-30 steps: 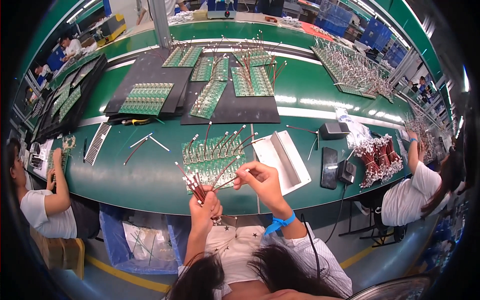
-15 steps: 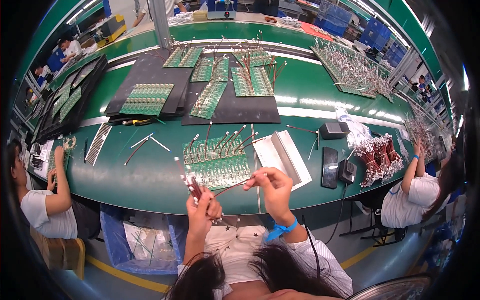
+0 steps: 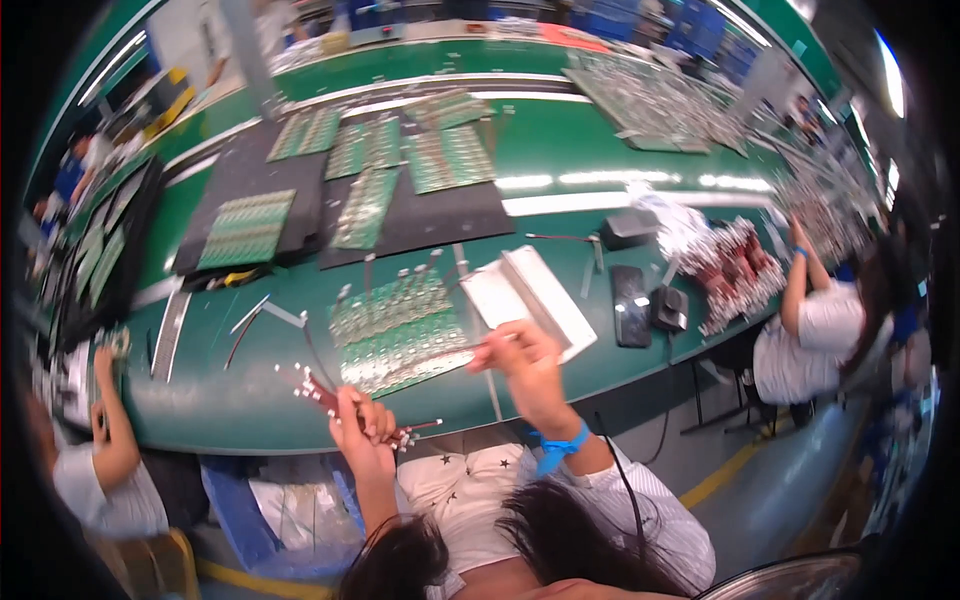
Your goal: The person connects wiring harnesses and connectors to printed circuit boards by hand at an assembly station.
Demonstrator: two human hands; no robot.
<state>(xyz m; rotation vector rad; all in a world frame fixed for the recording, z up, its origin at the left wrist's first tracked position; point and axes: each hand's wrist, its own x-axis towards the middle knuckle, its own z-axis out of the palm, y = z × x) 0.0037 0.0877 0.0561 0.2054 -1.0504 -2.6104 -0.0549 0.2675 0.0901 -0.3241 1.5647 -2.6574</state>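
Note:
My left hand [image 3: 366, 428] is closed round a bundle of dark red cables with white plug ends [image 3: 318, 388]; the plugs stick out on both sides of the fist. Raised over the table edge, my right hand [image 3: 525, 368] pinches a single dark red cable [image 3: 455, 358], blurred by motion, which reaches left across the board. That green circuit board panel [image 3: 395, 325] lies just beyond my hands, with several short cables standing along its far edge. To its right, close to my right hand, is a white metal angled plate [image 3: 540, 305].
Bundled red cables [image 3: 738, 275], a black phone [image 3: 630, 305] and a black adapter [image 3: 669, 307] lie to the right. More green panels [image 3: 450, 158] rest on black sheets beyond. Co-workers sit at both sides. A blue lined bin [image 3: 235, 520] stands below the table.
The view has turned, so the table things sit further left. The cable in my right hand no longer stretches to my left hand; my hands are further apart.

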